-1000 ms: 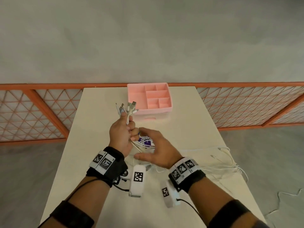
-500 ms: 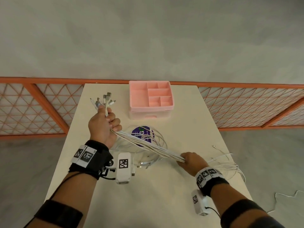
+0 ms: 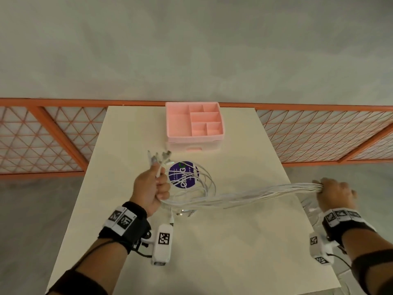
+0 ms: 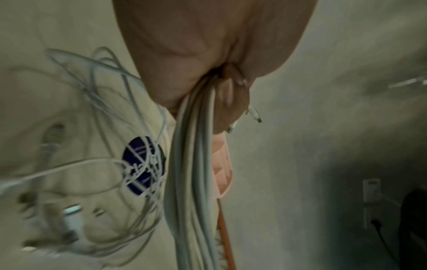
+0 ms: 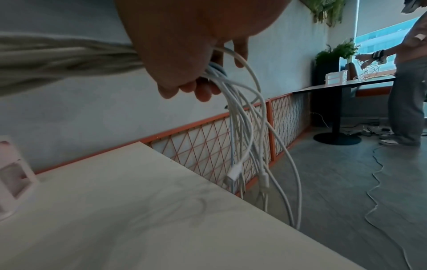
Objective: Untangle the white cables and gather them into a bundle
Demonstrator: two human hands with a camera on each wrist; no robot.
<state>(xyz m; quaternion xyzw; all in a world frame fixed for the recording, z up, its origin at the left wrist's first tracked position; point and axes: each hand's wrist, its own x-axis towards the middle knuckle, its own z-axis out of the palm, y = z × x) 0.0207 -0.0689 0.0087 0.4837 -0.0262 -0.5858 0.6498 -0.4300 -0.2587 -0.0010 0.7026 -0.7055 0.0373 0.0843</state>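
Note:
Several white cables (image 3: 244, 193) stretch in one strand above the cream table (image 3: 212, 252). My left hand (image 3: 152, 188) grips one end of the white cables (image 4: 194, 164) in a fist, their plugs (image 3: 159, 156) fanning out above the thumb. My right hand (image 3: 333, 193) grips the strand past the table's right edge. In the right wrist view the free ends of the white cables (image 5: 245, 138) hang below the right hand (image 5: 191, 60), plugs dangling beside the table edge. More cable loops (image 3: 202, 177) lie on the table over a purple round sticker (image 3: 182, 175).
A pink compartment organiser (image 3: 194, 126) stands at the table's far edge. Orange lattice fencing (image 3: 42, 137) runs behind and beside the table. Another person (image 5: 406, 76) stands at a second table far right. A loose cable (image 5: 374, 182) trails on the floor.
My right hand slid along the cables from beside the left hand out to the right, past the table edge, pulling them into a long strand. The left hand has kept its hold.

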